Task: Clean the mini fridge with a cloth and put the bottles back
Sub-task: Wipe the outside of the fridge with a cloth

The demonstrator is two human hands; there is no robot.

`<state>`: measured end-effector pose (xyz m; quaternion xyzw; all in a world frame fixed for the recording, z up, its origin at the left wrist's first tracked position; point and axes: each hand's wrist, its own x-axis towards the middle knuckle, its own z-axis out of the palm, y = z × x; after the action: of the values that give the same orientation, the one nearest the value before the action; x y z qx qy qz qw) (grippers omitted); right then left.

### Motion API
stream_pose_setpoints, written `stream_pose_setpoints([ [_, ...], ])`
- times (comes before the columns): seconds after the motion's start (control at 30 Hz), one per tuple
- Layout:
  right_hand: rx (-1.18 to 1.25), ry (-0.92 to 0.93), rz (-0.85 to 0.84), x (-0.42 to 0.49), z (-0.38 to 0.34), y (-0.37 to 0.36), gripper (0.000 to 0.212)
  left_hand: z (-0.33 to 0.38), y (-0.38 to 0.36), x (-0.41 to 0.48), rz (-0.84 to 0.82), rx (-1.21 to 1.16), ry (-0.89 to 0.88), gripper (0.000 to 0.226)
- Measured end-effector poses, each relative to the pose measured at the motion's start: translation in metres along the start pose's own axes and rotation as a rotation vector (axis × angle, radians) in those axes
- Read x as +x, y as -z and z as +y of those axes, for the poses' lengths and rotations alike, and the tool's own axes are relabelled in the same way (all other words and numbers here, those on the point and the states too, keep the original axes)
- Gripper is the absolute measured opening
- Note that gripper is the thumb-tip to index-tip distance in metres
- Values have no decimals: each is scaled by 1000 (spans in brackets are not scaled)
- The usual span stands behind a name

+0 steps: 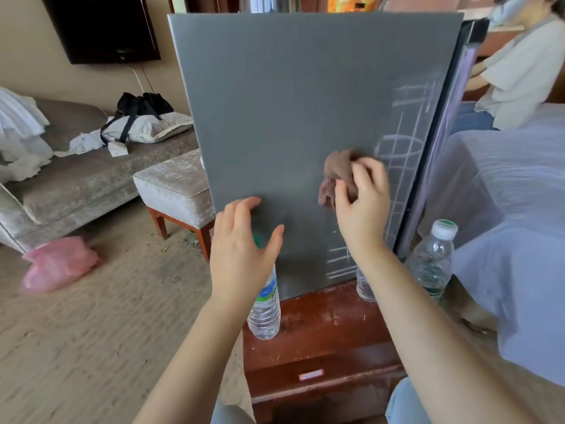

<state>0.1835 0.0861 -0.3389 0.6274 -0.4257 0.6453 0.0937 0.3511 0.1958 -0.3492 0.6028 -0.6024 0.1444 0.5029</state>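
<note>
Centre frame, the right hand [362, 203] bunches the crumpled brown cloth [334, 175] against the grey mini fridge door [290, 102]; the left hand [241, 240], fingers spread, seems to brace it. Overlapping strokes would suit; clear plastic bottles [264, 307] stand below.

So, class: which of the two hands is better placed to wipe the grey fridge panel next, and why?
Right. The right hand grips the brown cloth at the fridge panel; the left hand is open, holds nothing, and sits lower, over a bottle.
</note>
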Motion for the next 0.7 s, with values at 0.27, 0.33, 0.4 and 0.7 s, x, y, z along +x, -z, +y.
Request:
stream_pose_setpoints([
  [0.27, -109, -157, -587, -153, 61, 5, 32, -3, -16, -7, -78, 51, -62, 29],
  [0.33, -89, -131, -608, -132, 57, 11, 27, -2, -17, -8, -100, 50, -80, 26],
  [0.4, -52, -76, -529, -87, 41, 17, 25, 2, -18, -3, -101, 45, -110, 23],
  [0.7, 20, -1, -29, 7, 0, 10, 17, 39, -28, -11, -102, -174, -210, 13],
])
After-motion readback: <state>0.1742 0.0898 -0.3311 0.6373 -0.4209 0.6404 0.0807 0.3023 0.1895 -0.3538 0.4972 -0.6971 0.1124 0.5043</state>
